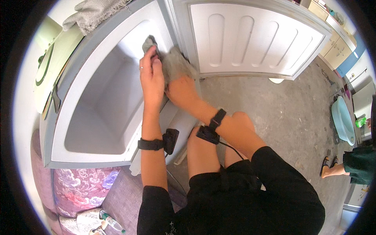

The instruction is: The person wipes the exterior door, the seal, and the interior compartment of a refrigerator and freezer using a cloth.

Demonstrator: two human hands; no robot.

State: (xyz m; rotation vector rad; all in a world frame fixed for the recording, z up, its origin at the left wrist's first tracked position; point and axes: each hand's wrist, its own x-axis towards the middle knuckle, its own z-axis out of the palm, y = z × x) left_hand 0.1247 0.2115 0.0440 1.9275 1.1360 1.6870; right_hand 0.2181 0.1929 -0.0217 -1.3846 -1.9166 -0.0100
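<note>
An open fridge or freezer compartment (100,103) with pale grey inner walls lies to the left, and both my hands are at its right rim. My left hand (152,80), a ring on one finger, has its fingers closed on a grey cloth (149,42) against the white frame. Just right of it, my right hand (182,92) grips a bunched grey-green part of cloth (176,64), smeared by motion, near the hinge side. Whether both parts are one cloth I cannot tell. Swung out to the right is the white ribbed door (244,41).
A folded grey cloth (96,15) lies on top of the appliance. Below left is a purple sofa (129,196) with a floral cushion (84,188) and a plastic bottle (111,222). A light blue basin (342,121) and another person's sandalled foot (331,170) are at far right.
</note>
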